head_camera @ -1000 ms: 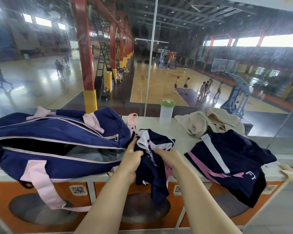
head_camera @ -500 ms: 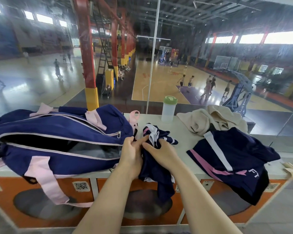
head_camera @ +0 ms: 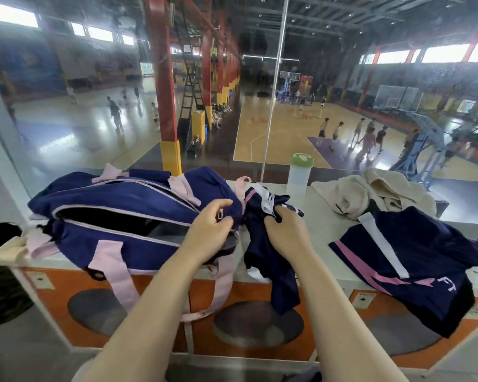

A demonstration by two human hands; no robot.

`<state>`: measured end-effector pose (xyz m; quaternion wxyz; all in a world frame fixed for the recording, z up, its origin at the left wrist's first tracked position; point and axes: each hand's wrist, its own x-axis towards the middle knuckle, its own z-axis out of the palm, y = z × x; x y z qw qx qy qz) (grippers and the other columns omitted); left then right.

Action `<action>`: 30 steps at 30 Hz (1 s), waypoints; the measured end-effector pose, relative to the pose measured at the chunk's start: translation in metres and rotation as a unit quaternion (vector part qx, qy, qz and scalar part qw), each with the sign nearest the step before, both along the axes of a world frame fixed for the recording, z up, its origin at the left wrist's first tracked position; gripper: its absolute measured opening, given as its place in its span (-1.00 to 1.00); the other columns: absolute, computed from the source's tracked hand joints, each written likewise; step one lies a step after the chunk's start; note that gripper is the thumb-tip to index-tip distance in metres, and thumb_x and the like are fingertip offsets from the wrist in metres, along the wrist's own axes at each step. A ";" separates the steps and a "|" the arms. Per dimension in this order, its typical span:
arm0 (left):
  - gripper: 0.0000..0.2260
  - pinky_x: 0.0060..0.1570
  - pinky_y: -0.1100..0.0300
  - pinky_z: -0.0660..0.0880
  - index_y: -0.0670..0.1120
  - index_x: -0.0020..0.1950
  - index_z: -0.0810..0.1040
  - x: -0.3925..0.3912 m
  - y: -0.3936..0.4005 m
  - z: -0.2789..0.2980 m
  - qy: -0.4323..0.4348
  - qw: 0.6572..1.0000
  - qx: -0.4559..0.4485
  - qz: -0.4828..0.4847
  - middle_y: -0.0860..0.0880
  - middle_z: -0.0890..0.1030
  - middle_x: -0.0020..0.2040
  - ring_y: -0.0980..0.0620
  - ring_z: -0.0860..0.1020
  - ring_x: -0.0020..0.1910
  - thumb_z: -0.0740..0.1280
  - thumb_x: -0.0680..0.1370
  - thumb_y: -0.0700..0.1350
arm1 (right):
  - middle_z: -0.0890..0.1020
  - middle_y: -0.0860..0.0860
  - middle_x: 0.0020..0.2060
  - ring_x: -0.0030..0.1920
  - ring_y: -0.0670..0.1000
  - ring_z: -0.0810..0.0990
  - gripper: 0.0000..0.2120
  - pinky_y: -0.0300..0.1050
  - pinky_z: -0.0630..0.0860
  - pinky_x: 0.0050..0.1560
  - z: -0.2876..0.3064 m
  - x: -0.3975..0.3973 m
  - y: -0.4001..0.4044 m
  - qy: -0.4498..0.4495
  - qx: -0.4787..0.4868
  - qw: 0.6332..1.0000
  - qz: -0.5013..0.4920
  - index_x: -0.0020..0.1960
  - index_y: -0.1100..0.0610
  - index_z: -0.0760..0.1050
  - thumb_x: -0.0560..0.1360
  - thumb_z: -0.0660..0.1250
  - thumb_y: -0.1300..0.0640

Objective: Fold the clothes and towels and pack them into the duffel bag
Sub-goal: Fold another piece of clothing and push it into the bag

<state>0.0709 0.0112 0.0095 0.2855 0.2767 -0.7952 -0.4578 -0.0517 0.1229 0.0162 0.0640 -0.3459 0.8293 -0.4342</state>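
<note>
Here the right hand (head_camera: 283, 230) bunches limp navy garment (head_camera: 271, 260); left hand (head_camera: 210, 232) pinches duffel bag (head_camera: 116, 244) fabric.

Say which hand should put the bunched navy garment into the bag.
Right, probably. The right hand already grips the navy garment beside the duffel bag; the left hand is at the bag's open end.

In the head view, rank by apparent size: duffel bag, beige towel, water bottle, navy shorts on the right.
Largest to smallest as they look:
1. duffel bag
2. navy shorts
3. beige towel, partly hidden behind the shorts and farther back, so its rank against them is unsure
4. water bottle
</note>
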 end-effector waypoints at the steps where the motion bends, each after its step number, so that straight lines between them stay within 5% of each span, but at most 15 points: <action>1: -0.65 0.09 0.33 0.37 0.02 0.36 0.44 0.013 -0.010 0.002 -0.010 0.999 -0.049 0.017 0.10 0.51 0.24 0.18 0.46 0.17 0.23 0.59 -0.19 | 0.36 0.01 -0.43 -0.41 0.01 0.32 -0.73 -0.11 0.15 -0.41 0.003 0.006 -0.004 0.005 -0.005 1.000 0.008 -0.32 0.08 0.19 0.52 0.17 0.22; 5: -0.58 0.28 0.19 0.32 -0.03 0.36 0.46 0.060 -0.057 0.008 -0.066 0.965 -0.239 0.079 0.02 0.52 0.28 0.05 0.43 0.28 0.30 0.50 -0.24 | 0.33 0.01 -0.43 -0.42 0.00 0.29 -0.71 -0.12 0.12 -0.42 0.015 0.034 -0.025 0.019 -0.012 0.999 0.047 -0.32 0.07 0.18 0.53 0.15 0.23; 8: -0.50 0.43 -0.03 0.21 0.00 0.39 0.40 0.096 -0.092 0.021 -0.210 0.900 -0.367 0.106 -0.02 0.47 0.36 -0.05 0.36 0.38 0.32 0.44 -0.20 | 0.33 0.00 -0.42 -0.41 -0.02 0.29 -0.71 -0.15 0.09 -0.42 0.017 0.053 -0.044 0.029 -0.013 0.997 0.077 -0.34 0.06 0.18 0.52 0.15 0.21; 11: -0.39 0.50 -0.13 -0.10 0.04 0.49 0.23 0.126 -0.121 0.032 -0.381 0.828 -0.394 0.117 0.00 0.26 0.52 -0.04 0.12 0.52 0.31 0.46 -0.14 | 0.34 -0.03 -0.43 -0.39 -0.01 0.29 -0.72 -0.14 0.13 -0.38 0.015 0.070 -0.061 0.025 -0.018 0.995 0.096 -0.36 0.05 0.18 0.49 0.16 0.19; 13: -0.39 0.49 -0.17 -0.12 0.10 0.51 0.20 0.138 -0.134 0.037 -0.441 0.798 -0.400 0.099 0.04 0.19 0.55 -0.05 0.08 0.54 0.31 0.48 -0.07 | 0.33 -0.05 -0.46 -0.40 -0.02 0.28 -0.70 -0.13 0.15 -0.36 0.014 0.080 -0.070 0.021 -0.027 0.994 0.106 -0.38 0.04 0.18 0.48 0.16 0.19; 19: -0.54 0.16 -0.03 0.46 0.17 0.35 0.43 0.142 -0.158 0.035 -0.392 0.843 -0.364 0.054 -0.03 0.49 0.34 -0.13 0.45 0.26 0.29 0.46 -0.10 | 0.33 -0.04 -0.49 -0.41 -0.02 0.28 -0.72 -0.11 0.18 -0.36 0.014 0.095 -0.086 0.015 -0.016 0.991 0.129 -0.37 0.07 0.17 0.48 0.17 0.17; 27: -0.78 -0.26 0.06 0.40 -0.02 0.18 0.50 0.138 -0.175 0.019 -0.365 0.740 -0.557 0.095 -0.06 0.53 0.17 -0.10 0.51 0.13 0.12 0.62 -0.15 | 0.31 -0.07 -0.54 -0.42 -0.04 0.22 -0.70 -0.12 0.15 -0.35 0.007 0.096 -0.096 0.017 -0.012 0.989 0.147 -0.37 0.08 0.14 0.47 0.18 0.19; 30: -0.79 -0.11 0.01 0.48 -0.04 -0.08 0.50 0.135 -0.177 0.024 -0.390 0.742 -0.537 0.096 -0.12 0.58 -0.02 -0.13 0.56 0.01 0.09 0.64 -0.10 | 0.24 -0.06 -0.51 -0.39 -0.03 0.19 -0.71 -0.11 0.14 -0.32 0.009 0.093 -0.097 -0.003 -0.035 0.988 0.151 -0.35 0.09 0.13 0.46 0.19 0.21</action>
